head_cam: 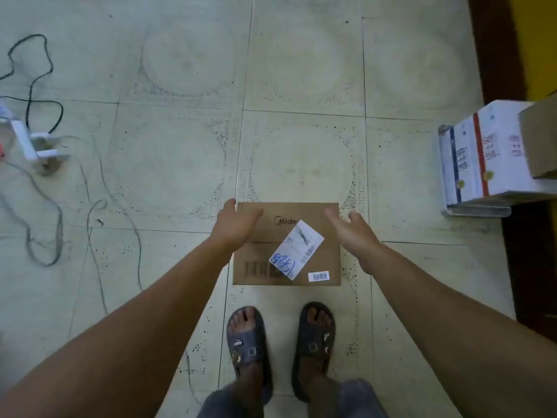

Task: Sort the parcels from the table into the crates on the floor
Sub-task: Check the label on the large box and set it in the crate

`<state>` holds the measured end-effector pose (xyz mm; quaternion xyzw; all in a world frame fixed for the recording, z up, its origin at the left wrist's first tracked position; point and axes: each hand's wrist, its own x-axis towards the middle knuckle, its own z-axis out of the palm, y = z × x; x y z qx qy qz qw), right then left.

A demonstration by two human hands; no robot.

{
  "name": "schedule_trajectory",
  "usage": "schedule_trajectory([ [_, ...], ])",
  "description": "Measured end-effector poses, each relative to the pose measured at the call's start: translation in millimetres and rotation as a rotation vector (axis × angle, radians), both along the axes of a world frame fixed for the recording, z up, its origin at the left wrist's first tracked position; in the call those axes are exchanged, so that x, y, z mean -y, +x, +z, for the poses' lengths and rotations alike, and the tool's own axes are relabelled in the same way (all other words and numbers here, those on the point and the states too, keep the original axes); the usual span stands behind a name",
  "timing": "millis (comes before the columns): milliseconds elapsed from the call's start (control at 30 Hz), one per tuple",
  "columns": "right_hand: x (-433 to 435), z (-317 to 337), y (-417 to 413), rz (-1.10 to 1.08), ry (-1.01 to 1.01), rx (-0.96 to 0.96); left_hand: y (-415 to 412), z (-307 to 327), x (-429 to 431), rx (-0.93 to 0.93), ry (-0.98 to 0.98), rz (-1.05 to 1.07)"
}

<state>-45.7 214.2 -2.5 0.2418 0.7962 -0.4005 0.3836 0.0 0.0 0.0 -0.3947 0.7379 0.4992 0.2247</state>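
Head cam is pointing straight down at a tiled floor [180,164]. The box [256,254] is a flat brown cardboard one with "Midea" printed on it. It lies face up just ahead of the person's feet and square to them. I honestly can't tell if it's sitting right on the tiles or a bit above them.

A white label [297,251] is stuck on it crooked with blue handwriting on it, and there's a small barcode sticker [318,276] near the box's lower right corner.

The left hand [238,224] is over the far left corner of the box and the right hand [352,233] is over the far right corner. Both palms face inward. The fingers are loose and a bit apart, not wrapped round anything. Can't say whether they actually touch the cardboard.

The person is wearing dark sandals [247,342], toes pointing at the box.

Off to the right, well apart from the box, is a stack of white cartons [488,155] with red and blue stripes and a brown carton on top at the frame edge. On the far left, black and grey cables [39,86] snake around a white plug block [33,143].
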Motion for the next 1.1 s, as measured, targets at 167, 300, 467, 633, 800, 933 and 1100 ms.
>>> schedule_trajectory([
  [167,-1,-52,18,-0.064,0.014,0.05,18,-59,-2,0.097,0.006,0.099],
  [300,1,-83,27,-0.124,-0.007,0.074,27,-84,-3,0.175,0.046,0.145],
  [467,1,-96,34,-0.173,-0.012,0.045,37,-100,-6,0.149,0.097,0.174],
  [633,-3,-79,36,-0.15,0.005,0.008,36,-85,0,0.121,0.089,0.157],
  [800,0,-35,31,-0.179,0.021,-0.044,32,-40,8,0.062,0.101,0.153],
  [933,6,24,21,-0.226,0.034,-0.108,26,17,21,0.01,0.146,0.156],
  [1100,16,110,7,-0.323,-0.044,-0.163,7,110,40,-0.116,0.191,0.181],
])
